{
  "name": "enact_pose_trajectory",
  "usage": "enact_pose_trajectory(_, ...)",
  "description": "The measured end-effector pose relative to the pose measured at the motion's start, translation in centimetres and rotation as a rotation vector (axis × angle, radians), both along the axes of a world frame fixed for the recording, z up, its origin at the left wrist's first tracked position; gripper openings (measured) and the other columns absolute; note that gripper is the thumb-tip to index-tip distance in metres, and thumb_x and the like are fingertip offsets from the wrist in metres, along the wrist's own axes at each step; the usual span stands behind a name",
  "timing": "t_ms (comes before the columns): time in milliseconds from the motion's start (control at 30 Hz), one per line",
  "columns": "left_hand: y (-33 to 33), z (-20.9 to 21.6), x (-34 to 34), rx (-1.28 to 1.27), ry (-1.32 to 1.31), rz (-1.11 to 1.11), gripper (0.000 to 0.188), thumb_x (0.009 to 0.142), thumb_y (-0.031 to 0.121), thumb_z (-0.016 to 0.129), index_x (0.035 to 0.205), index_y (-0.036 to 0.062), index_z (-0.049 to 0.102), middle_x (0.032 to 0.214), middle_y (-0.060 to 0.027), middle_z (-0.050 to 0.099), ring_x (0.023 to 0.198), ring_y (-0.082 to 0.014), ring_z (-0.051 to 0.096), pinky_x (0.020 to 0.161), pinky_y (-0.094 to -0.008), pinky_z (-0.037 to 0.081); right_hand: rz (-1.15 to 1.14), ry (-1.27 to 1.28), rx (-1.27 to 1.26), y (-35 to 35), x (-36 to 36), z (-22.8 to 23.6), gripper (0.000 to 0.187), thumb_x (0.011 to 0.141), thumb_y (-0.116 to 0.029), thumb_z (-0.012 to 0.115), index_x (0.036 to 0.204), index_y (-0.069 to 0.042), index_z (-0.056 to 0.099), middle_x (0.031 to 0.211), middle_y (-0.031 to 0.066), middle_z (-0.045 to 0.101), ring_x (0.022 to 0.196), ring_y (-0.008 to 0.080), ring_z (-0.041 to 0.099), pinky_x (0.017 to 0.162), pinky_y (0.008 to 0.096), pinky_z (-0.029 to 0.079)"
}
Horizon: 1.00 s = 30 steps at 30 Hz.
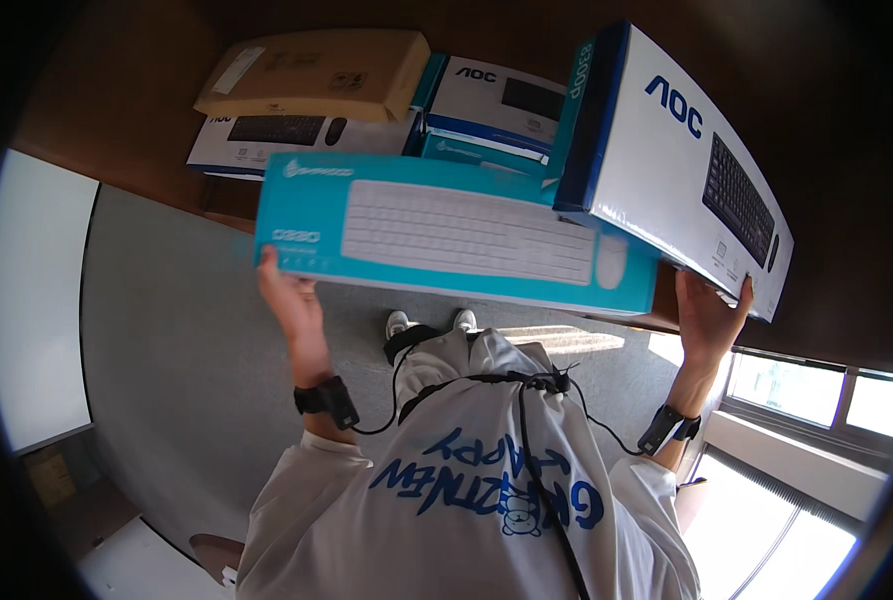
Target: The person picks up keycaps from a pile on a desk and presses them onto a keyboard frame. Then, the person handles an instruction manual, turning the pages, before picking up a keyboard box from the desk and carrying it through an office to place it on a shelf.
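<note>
A long teal box [447, 225], with a white keyboard and mouse pictured on it, is held out above the floor. My left hand [292, 300] is closed on its lower left corner, the thumb on the printed face. At the right, a white box [687, 170] with blue edges and a black keyboard picture stands tilted. My right hand [712, 315] grips that one by its lower edge, thumb on the front and fingers underneath. The teal box's right end reaches close to my right fingers; whether they touch it I cannot tell.
Behind lies a brown cardboard box [317, 75] on top of a white keyboard box [257, 140]. Beside them, another white box [497, 100] rests over a teal one [487, 153]. All sit on a dark brown surface [147, 150]. A window [792, 390] is at the lower right.
</note>
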<state>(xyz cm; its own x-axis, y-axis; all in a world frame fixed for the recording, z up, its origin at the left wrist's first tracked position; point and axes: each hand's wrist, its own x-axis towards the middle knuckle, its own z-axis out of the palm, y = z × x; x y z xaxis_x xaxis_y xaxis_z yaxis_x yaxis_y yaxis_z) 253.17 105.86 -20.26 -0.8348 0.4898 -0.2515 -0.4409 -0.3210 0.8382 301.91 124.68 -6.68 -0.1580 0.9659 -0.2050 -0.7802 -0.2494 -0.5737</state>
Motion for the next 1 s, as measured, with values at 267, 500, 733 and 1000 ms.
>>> enact_pose_trajectory(267, 10.4, -1.1, 11.8, -0.168, -0.106, -0.434, 0.052, 0.090, 0.040, 0.068, 0.122, 0.0033, 0.050, 0.101, -0.0126, 0.066, 0.087, -0.0222, 0.070, 0.068, -0.0341, 0.063, -0.086, -0.153, -0.022, -1.9, 2.7, -1.4, 0.063, 0.094, -0.045, 0.061, 0.138, -0.003, 0.043, 0.134, 0.0199, 0.050, 0.130, 0.0299, 0.049, 0.106, 0.0464, 0.048)
enact_pose_trajectory(500, 14.5, -6.7, 14.3, -0.185, -0.271, -0.536, 0.060, 0.089, 0.042, 0.070, 0.129, 0.0037, 0.047, 0.107, -0.0123, 0.065, 0.094, -0.0244, 0.070, 0.077, -0.0393, 0.063, -0.081, -0.107, -0.048, -2.7, 4.2, -2.1, 0.059, 0.094, -0.041, 0.062, 0.135, -0.001, 0.047, 0.132, 0.0197, 0.055, 0.125, 0.0308, 0.053, 0.104, 0.0489, 0.049)
enact_pose_trajectory(733, 16.2, -9.1, 11.6, -0.247, -0.258, -0.381, 0.055, 0.092, 0.038, 0.068, 0.130, 0.0025, 0.050, 0.112, -0.0126, 0.065, 0.099, -0.0269, 0.069, 0.077, -0.0399, 0.064, -0.072, -0.116, -0.020, -3.5, 4.1, -2.5, 0.062, 0.093, -0.042, 0.061, 0.137, -0.002, 0.045, 0.135, 0.0168, 0.053, 0.129, 0.0303, 0.050, 0.107, 0.0486, 0.046)
enact_pose_trajectory(1000, 16.0, -11.7, 11.0, -0.210, -0.289, -0.362, 0.060, 0.090, 0.039, 0.070, 0.132, 0.0016, 0.047, 0.123, -0.0151, 0.060, 0.106, -0.0268, 0.066, 0.085, -0.0416, 0.062, 0.035, -0.155, -0.212, 0.7, 5.5, -12.9, 0.025, 0.100, -0.026, 0.050, 0.102, -0.004, 0.060, 0.112, 0.0142, 0.066, 0.114, 0.0302, 0.060, 0.108, 0.0525, 0.043)
